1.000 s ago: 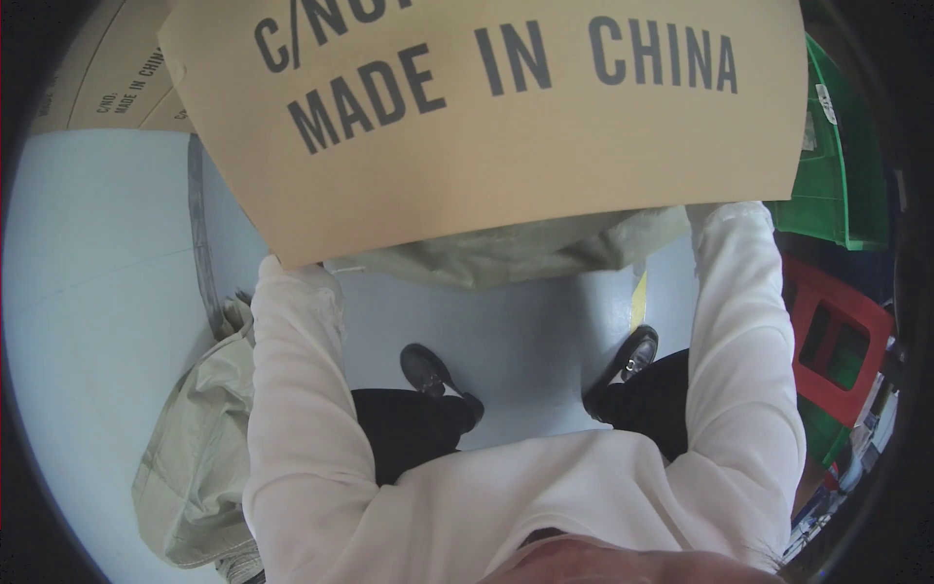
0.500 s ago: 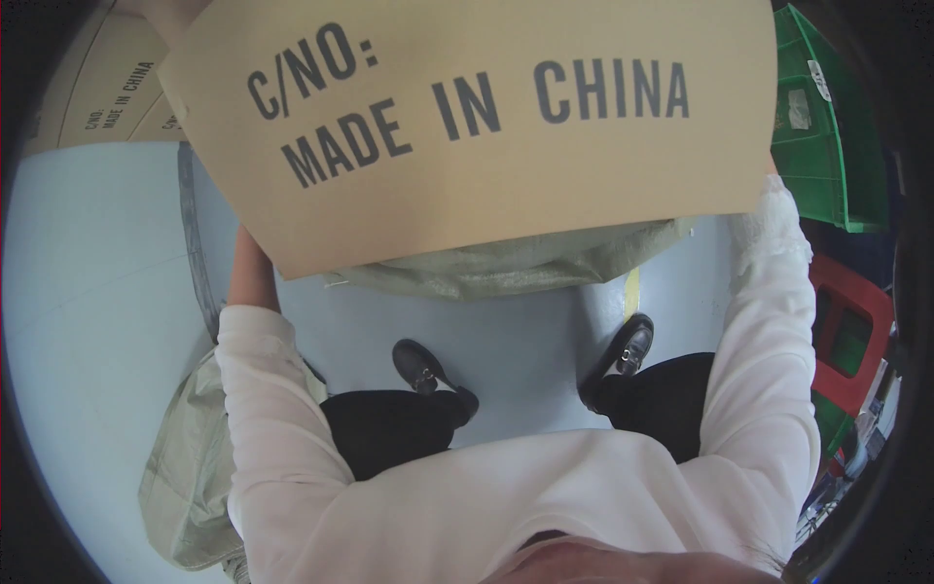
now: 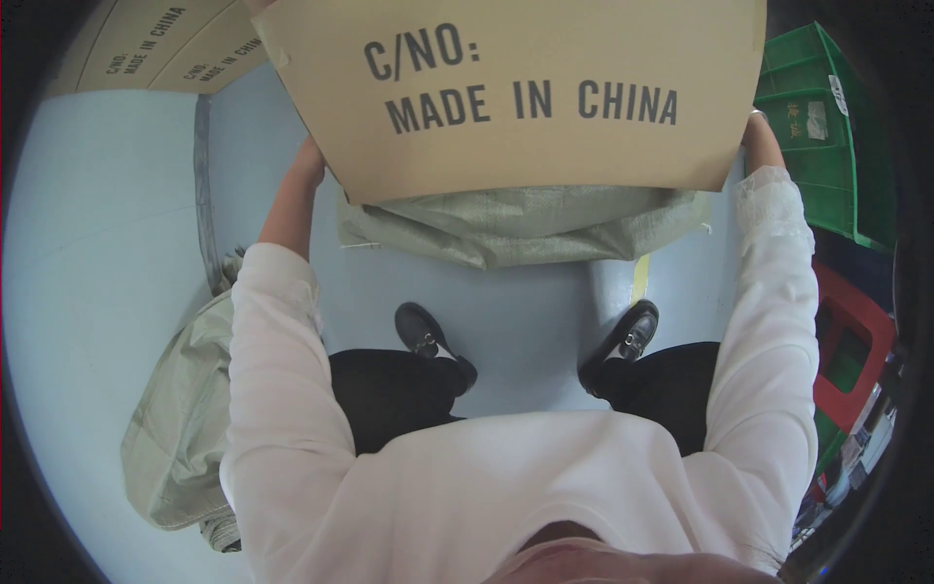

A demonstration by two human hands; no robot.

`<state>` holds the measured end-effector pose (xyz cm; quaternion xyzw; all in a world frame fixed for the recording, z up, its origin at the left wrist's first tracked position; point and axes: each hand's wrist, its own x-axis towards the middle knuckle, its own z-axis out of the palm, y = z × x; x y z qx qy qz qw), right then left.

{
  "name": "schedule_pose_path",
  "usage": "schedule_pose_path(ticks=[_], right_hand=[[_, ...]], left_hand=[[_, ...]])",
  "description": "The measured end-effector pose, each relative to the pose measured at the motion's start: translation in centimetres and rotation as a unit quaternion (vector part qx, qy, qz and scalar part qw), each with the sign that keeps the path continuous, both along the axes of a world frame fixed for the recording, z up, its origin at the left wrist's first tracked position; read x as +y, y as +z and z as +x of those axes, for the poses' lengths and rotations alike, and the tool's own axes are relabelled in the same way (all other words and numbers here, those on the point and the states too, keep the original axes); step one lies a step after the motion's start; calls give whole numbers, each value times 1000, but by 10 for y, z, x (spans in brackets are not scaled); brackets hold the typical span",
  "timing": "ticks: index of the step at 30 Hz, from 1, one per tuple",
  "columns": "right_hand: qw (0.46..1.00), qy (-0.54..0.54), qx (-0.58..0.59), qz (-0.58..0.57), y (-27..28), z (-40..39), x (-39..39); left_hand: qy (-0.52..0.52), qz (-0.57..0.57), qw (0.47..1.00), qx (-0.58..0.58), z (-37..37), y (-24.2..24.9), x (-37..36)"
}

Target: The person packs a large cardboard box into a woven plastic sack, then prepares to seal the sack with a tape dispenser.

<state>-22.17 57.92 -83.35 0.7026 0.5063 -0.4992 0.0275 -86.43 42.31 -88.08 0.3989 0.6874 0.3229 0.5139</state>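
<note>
A large brown cardboard box [image 3: 545,146], printed "C/NO: MADE IN CHINA", spans the top middle of the head view between my two hands. My left hand [image 3: 311,164] is at its left side, with the fingers hidden by the cardboard. On the opposite side, my right hand [image 3: 756,128] grips the box, its fingers mostly out of sight too. Below the box's near edge shows a grey-green woven sack [image 3: 525,229], partly covered by it in this view.
More printed cardboard boxes [image 3: 156,44] stand at upper left. A second woven sack [image 3: 185,419] lies crumpled by my left arm. To the right are a green plastic crate [image 3: 808,146] and a red one [image 3: 861,389]. A yellow line [image 3: 639,279] marks the grey floor.
The box has moved away from my body and looks smaller, with both hands still at its sides. More of the woven sack below and of my hands now shows.
</note>
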Motion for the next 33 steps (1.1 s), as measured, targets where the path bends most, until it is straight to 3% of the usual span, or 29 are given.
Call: schedule_pose_path(ticks=[6, 9, 12, 15, 18, 21, 24, 27, 28, 29, 30, 33], right_hand=[[994, -55, 42, 82, 22, -29, -26], [996, -27, -30, 76, 17, -28, -31], [996, -47, -34, 72, 15, -35, -32], [996, 25, -59, 58, 27, -40, -19], [982, 129, 2, 138, 4, -16, -4], [973, 62, -6, 223, 31, -45, -18], [962, 99, 13, 255, 22, -47, -34], [967, -36, 142, 207, 57, -67, -49], [961, -36, 175, 210, 48, -57, -46], [958, -31, 189, 212, 80, -77, -31], [952, -38, 207, 221, 55, -57, -26], [974, -46, 81, 206, -52, 0, -14]], left_hand=[[33, -48, 997, -45, 38, 45, -8], [59, -89, 994, 11, 29, 45, -12], [92, -83, 992, -11, 27, 38, -17], [48, -38, 998, 20, 5, 22, -20], [25, -56, 998, 26, 1, 21, -26], [41, -127, 989, -58, -4, 22, -44], [44, -145, 980, -131, 5, 14, -70], [77, -137, 975, -158, 29, 12, -76], [85, -141, 976, -139, 35, 5, -79], [92, -148, 975, -139, 15, 18, -71], [88, -145, 977, -127, 24, 15, -67], [-17, -74, 995, -62, 45, 19, -59]])
